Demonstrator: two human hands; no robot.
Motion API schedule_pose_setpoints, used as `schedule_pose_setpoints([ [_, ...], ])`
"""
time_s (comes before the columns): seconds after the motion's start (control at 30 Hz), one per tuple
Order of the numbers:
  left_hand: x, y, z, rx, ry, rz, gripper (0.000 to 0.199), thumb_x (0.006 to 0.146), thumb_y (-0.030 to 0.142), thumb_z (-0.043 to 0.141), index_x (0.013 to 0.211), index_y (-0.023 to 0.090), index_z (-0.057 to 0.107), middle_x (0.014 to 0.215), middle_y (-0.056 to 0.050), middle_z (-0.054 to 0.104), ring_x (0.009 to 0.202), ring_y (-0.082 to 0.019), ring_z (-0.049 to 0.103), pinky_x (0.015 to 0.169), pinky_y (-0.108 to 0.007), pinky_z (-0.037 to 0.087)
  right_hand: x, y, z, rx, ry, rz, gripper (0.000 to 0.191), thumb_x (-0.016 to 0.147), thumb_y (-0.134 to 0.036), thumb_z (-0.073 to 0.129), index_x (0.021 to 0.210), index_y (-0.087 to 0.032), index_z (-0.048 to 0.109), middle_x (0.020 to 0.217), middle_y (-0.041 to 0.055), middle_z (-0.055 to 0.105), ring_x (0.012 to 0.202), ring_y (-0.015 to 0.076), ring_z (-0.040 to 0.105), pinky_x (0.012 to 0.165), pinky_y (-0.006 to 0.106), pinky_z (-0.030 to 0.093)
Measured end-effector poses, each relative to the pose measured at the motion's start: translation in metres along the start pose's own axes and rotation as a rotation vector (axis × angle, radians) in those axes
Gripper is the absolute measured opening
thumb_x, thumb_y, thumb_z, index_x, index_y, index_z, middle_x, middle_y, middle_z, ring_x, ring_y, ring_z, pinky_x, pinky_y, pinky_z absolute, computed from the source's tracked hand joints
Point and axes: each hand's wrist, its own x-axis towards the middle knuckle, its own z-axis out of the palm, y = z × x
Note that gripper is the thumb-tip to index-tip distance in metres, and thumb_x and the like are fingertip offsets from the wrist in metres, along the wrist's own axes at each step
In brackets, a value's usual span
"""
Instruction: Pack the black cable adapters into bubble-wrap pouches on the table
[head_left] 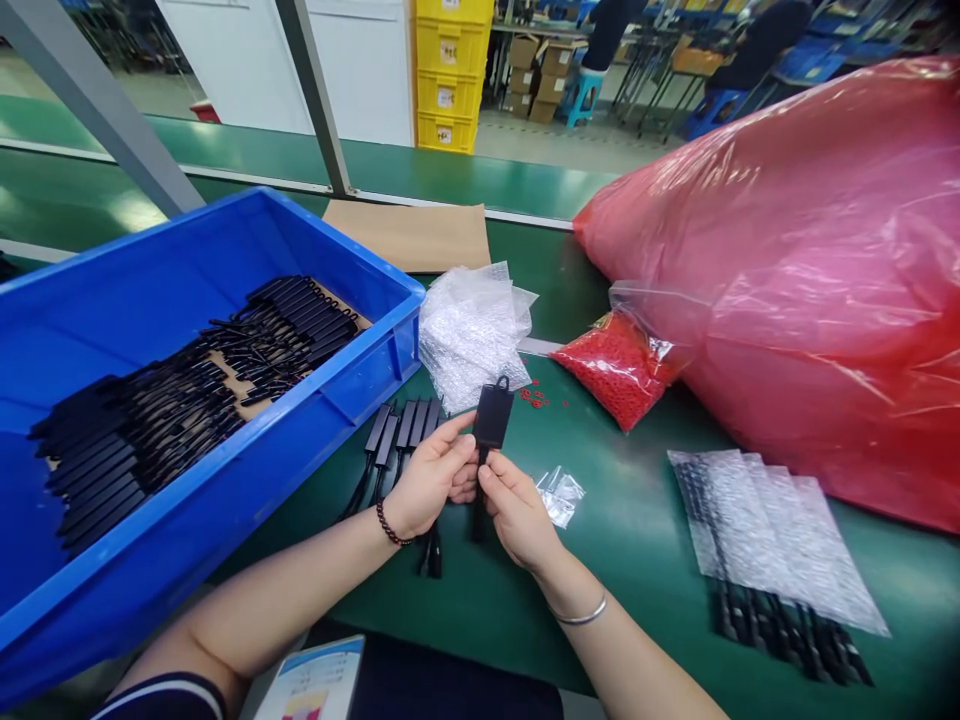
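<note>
Between my two hands is a flat black rectangular device (494, 416) with a small loop on top and a black cable below. My left hand (437, 468) pinches its left edge, fingers partly behind it. Lower down, my right hand (519, 508) grips it where the cable leaves the body. Several similar black devices with cables (405, 430) lie on the green table just left of my hands. A stack of bubble-wrap bags (474, 335) sits behind the held device. Small red rings (535, 396) are scattered near it, and small clear plastic bags (559, 496) lie right of my right hand.
At left, a large blue bin (330, 390) holds many black devices in rows. A bag of red rings (619, 368) leans by a big pink plastic bag (810, 260). Bubble-wrapped devices (780, 540) lie at right. Cardboard (409, 235) and a metal post (319, 110) stand behind.
</note>
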Motion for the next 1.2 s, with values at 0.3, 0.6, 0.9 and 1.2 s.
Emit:
schedule_pose_setpoints([
  [0.3,0.0,-0.001,-0.001,-0.015,-0.025,0.006,0.044,0.083,0.037,0.057,0.124,0.026,0.047,0.053,0.009,0.026,0.041,-0.003,0.024,0.043,-0.018,0.028,-0.001,-0.002,-0.001,-0.108,0.037,-0.005,0.022,0.09,-0.035,0.048,0.099,-0.02,0.061,0.078,0.0016,0.063,0.057,0.0072,0.051,0.054,0.02,0.044],
  [0.6,-0.001,0.0,-0.002,0.048,-0.001,0.076,0.048,0.082,0.036,0.057,0.128,0.03,0.043,0.076,0.002,0.051,0.046,-0.002,0.036,0.044,-0.017,0.035,-0.001,-0.007,0.003,-0.203,0.018,-0.016,0.022,0.089,-0.037,0.048,0.096,-0.019,0.057,0.078,0.0023,0.063,0.064,0.0106,0.06,0.062,0.026,0.053],
  [0.9,-0.002,0.004,-0.003,0.18,-0.064,0.321,0.056,0.085,0.027,0.055,0.136,0.028,0.031,0.133,-0.009,0.043,0.112,-0.019,0.052,0.097,-0.035,0.04,-0.008,-0.003,-0.001,-0.775,0.171,-0.199,0.011,0.084,-0.027,0.055,0.092,-0.018,0.055,0.075,-0.0001,0.051,0.057,0.0094,0.06,0.054,0.023,0.055],
  [1.2,-0.004,0.009,0.005,-0.004,-0.015,0.134,0.035,0.086,0.026,0.053,0.12,0.019,0.046,0.11,-0.011,0.062,0.098,-0.02,0.061,0.082,-0.035,0.05,-0.008,-0.026,-0.01,-1.063,0.338,-0.662,0.021,0.078,-0.015,0.062,0.098,-0.02,0.057,0.082,0.0034,0.06,0.073,0.014,0.057,0.063,0.028,0.051],
])
